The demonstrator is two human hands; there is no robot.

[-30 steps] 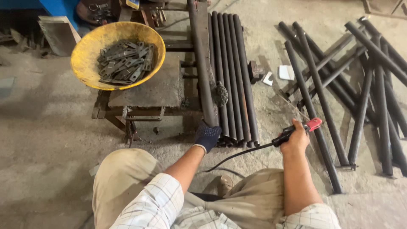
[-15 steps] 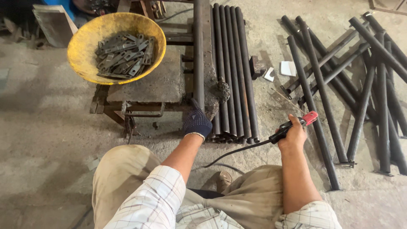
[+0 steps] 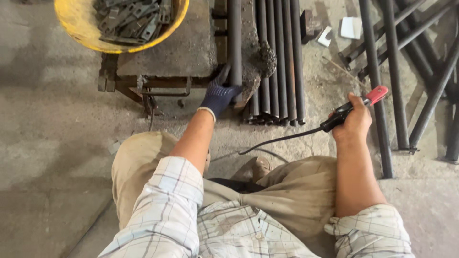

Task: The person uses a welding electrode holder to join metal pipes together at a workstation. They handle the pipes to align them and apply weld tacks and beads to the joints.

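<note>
White paper scraps (image 3: 351, 27) on floor near pipes. Left hand (image 3: 219, 95) (gloved) clamped on dark pipe (image 3: 234, 38) at table (image 3: 181, 52) edge; right hand (image 3: 354, 122), well apart, grips red-tipped welding holder (image 3: 356, 107).

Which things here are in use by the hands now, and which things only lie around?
In use:
- left hand, gloved, gripping dark tube
- right hand holding electrode holder

Lying about:
- yellow bowl of metal pieces
- tube row
- crossed tubes
</note>
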